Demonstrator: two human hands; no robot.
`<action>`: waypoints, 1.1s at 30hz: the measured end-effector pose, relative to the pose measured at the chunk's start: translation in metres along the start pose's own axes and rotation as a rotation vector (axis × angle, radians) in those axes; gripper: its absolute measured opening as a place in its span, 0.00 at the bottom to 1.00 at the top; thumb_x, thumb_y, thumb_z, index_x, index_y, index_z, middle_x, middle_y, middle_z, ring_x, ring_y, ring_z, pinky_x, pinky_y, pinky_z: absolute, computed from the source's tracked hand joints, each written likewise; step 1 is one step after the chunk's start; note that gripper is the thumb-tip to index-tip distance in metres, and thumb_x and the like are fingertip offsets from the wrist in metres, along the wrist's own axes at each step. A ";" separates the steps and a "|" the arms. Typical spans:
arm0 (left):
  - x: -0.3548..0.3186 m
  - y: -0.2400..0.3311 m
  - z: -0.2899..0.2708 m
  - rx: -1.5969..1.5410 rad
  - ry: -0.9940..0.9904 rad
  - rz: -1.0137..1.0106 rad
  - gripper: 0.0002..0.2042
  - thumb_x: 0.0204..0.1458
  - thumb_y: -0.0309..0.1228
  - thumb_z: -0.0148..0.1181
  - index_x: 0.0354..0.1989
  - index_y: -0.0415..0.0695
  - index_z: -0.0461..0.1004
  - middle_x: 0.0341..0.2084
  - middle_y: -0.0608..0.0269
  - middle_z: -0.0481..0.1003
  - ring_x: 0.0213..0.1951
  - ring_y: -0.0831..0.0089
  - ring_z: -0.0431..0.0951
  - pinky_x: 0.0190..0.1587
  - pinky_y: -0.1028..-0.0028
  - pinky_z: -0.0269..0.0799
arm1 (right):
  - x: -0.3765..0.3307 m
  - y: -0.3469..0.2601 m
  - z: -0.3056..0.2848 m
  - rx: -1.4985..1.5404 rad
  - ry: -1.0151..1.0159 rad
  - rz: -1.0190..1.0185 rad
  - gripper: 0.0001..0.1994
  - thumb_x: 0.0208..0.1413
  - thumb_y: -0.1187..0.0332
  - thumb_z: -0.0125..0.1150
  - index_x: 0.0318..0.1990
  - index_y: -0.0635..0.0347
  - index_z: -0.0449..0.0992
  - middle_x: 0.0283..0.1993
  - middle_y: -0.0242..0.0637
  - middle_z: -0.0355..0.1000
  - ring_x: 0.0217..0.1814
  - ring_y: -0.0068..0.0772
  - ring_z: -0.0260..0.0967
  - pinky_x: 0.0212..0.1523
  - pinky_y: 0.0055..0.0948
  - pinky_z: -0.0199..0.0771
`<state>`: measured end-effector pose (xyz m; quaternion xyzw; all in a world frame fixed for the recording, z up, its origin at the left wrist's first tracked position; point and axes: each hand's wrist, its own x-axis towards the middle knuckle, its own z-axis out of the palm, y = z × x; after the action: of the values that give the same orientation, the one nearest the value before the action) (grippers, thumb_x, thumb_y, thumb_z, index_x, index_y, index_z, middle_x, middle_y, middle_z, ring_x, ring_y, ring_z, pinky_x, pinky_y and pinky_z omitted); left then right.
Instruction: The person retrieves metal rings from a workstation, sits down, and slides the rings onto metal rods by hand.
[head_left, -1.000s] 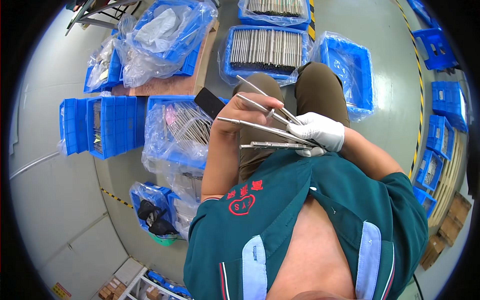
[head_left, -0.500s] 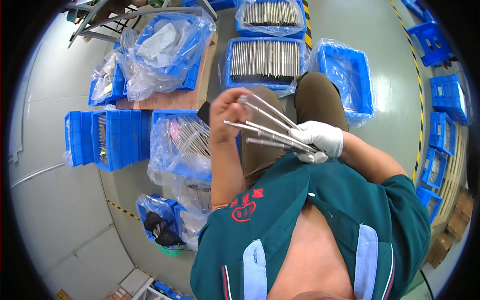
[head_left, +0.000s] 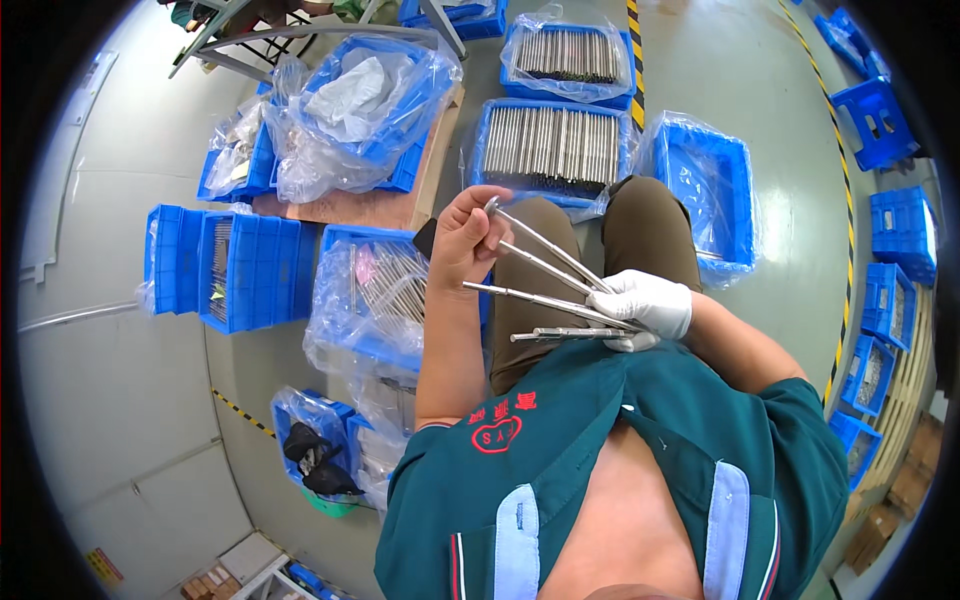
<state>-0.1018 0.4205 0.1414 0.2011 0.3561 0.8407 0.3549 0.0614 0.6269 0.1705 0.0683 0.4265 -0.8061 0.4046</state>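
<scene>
In my right hand [head_left: 643,306], which wears a white glove, several slim metal rods [head_left: 550,298] are gripped at one end. They fan out leftward over my lap, and a short bundle of them lies lowest, near my shirt. My left hand [head_left: 470,237] is bare and raised, fingers curled in a pinch at the far end of the uppermost rod [head_left: 548,246]. That end carries a small round, flat-looking head. A second rod's tip comes close to the left fingers; whether they touch it I cannot tell.
Ahead of my knees stands a blue crate [head_left: 550,150] packed with upright rods, with another crate [head_left: 568,60] behind it. A plastic-lined blue crate [head_left: 705,190] is at the right. Left of me, a bagged crate [head_left: 375,290] holds loose rods, beside blue bins [head_left: 255,275].
My left hand was blurred and has settled at the uppermost rod's end. The rods are spread wider apart, and the view has shifted slightly.
</scene>
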 end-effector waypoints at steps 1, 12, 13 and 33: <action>0.001 -0.002 0.000 0.002 -0.001 -0.002 0.24 0.50 0.40 0.61 0.47 0.32 0.68 0.12 0.69 0.64 0.12 0.84 0.55 0.18 0.79 0.51 | 0.000 -0.001 0.000 0.002 0.000 -0.002 0.19 0.56 0.49 0.53 0.31 0.58 0.69 0.15 0.33 0.63 0.08 0.16 0.51 0.08 0.18 0.46; 0.001 -0.009 -0.006 -0.007 -0.149 -0.091 0.20 0.46 0.32 0.65 0.45 0.34 0.70 0.19 0.70 0.67 0.18 0.84 0.60 0.20 0.81 0.53 | -0.004 0.001 -0.001 -0.103 0.027 -0.013 0.20 0.56 0.48 0.53 0.31 0.58 0.69 0.15 0.32 0.64 0.08 0.16 0.52 0.09 0.18 0.47; 0.002 -0.012 -0.006 -0.072 -0.201 -0.114 0.20 0.46 0.32 0.65 0.45 0.34 0.70 0.20 0.69 0.68 0.19 0.84 0.62 0.21 0.81 0.55 | -0.004 0.002 0.001 -0.101 0.025 -0.013 0.20 0.56 0.48 0.53 0.31 0.58 0.69 0.15 0.32 0.64 0.08 0.16 0.52 0.09 0.18 0.47; 0.031 -0.012 -0.002 -0.230 0.235 0.054 0.17 0.54 0.39 0.56 0.42 0.38 0.68 0.24 0.67 0.68 0.27 0.79 0.66 0.32 0.79 0.63 | -0.003 -0.012 -0.015 0.357 -0.195 -0.320 0.17 0.55 0.53 0.55 0.38 0.59 0.67 0.13 0.26 0.55 0.08 0.16 0.47 0.08 0.17 0.45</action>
<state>-0.1179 0.4485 0.1342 0.0688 0.2912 0.9029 0.3085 0.0515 0.6431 0.1698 -0.0076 0.2421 -0.9250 0.2926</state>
